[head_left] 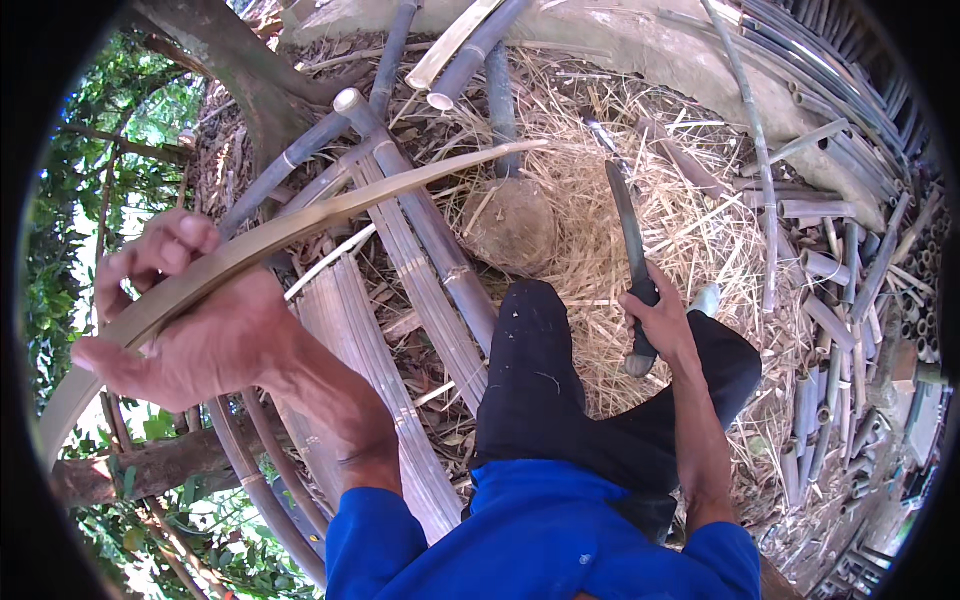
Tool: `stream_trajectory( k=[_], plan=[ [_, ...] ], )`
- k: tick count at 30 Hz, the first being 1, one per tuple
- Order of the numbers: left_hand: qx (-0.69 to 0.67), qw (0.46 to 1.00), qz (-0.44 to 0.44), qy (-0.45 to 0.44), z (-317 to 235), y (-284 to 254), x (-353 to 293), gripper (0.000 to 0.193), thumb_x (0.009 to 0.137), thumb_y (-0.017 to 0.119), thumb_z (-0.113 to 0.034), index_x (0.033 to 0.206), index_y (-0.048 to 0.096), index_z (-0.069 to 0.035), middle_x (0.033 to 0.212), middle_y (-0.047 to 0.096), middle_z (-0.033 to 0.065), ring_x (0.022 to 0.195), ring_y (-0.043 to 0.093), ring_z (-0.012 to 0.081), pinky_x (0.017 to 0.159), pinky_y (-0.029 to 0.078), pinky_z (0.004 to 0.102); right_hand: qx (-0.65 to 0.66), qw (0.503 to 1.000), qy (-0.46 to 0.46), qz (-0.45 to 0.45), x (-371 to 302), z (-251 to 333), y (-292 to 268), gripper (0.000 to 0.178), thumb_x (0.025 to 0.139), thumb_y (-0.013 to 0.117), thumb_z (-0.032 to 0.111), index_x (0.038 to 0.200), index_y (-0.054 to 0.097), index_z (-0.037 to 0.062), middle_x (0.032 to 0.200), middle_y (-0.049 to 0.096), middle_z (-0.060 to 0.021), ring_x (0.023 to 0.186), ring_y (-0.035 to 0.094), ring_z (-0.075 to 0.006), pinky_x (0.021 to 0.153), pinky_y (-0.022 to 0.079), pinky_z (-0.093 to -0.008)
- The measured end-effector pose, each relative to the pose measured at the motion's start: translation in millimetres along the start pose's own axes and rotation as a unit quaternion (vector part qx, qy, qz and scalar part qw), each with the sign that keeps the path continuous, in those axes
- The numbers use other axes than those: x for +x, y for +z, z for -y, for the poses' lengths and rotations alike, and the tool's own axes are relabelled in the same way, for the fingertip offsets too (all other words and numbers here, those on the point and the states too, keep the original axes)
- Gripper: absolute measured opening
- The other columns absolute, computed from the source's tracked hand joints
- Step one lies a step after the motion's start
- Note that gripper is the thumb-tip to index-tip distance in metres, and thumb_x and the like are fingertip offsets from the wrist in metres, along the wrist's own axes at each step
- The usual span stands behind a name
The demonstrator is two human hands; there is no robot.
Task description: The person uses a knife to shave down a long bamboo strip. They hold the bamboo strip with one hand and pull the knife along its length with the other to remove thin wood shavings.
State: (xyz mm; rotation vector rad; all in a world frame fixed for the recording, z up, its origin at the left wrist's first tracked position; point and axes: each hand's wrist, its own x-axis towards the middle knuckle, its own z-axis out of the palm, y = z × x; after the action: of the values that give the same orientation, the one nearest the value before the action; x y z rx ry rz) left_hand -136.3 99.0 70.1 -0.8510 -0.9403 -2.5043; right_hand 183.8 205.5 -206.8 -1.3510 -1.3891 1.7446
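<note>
We hold a long curved bamboo strip in our left hand, fingers wrapped round it near its lower end, its tip reaching out above the straw. Our right hand is closed tight on the handle of a long knife, blade pointing away over the straw, just beside our knee. The risk, as we judge it: the blade could slip toward the leg, or the strip's split edge could cut the gripping fingers.

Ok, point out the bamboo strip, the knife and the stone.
bamboo strip [330, 212], head view, middle of the split length.
knife [628, 225], head view, flat of the blade.
stone [510, 225], head view, its top face.
</note>
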Motion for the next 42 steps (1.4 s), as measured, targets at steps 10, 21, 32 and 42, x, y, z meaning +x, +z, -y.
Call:
stream_trajectory(
  k=[10,21,32,42],
  plan=[
    [-0.117,0.958,0.261,0.011,-93.5,-8.2,20.6,0.039,0.088,0.064,-0.046,0.071,0.056,-0.011,0.055,0.044,0.0005,0.047,0.046,0.0135,0.039,0.034,0.0287,-0.216,0.95,-0.223,-0.03,-49.1,28.7,-11.6,0.06,0.092,0.07,0.009,0.148,0.047,0.006,0.105,0.066,-0.0108,0.087,0.066,-0.0186,0.082,0.055,-0.0326],
    [-0.028,0.978,0.206,0.005,-45.7,18.6,-56.9,0.056,0.101,0.048,-0.059,0.066,0.041,-0.016,0.05,0.031,-0.0011,0.041,0.04,0.012,0.034,0.032,0.0281,-0.186,0.957,-0.22,-0.017,-78.2,68.6,21.4,0.048,0.093,0.069,0.011,0.138,0.054,0.0032,0.099,0.068,-0.0158,0.084,0.065,-0.0225,0.082,0.052,-0.0332],
    [-0.042,0.98,0.192,0.038,-64.7,34.1,-98.3,0.05,0.102,0.048,-0.04,0.06,0.037,-0.016,0.054,0.035,0.0007,0.053,0.037,0.0155,0.056,0.031,0.0319,-0.248,0.93,-0.27,0.031,-112.4,121.8,43.8,0.048,0.093,0.07,0.021,0.133,0.051,0.0033,0.111,0.068,-0.0255,0.089,0.072,-0.0403,0.076,0.059,-0.0466],
    [-0.067,0.944,0.3,0.116,-69.1,53.0,-131.8,0.041,0.102,0.044,-0.029,0.063,0.041,-0.017,0.05,0.036,0.0011,0.055,0.036,0.015,0.067,0.031,0.0365,-0.323,0.9,-0.293,-0.009,-100.8,105.7,24.2,0.038,0.093,0.07,0.022,0.117,0.051,-0.0005,0.09,0.067,-0.0246,0.074,0.07,-0.0407,0.059,0.058,-0.0447]
  ],
)
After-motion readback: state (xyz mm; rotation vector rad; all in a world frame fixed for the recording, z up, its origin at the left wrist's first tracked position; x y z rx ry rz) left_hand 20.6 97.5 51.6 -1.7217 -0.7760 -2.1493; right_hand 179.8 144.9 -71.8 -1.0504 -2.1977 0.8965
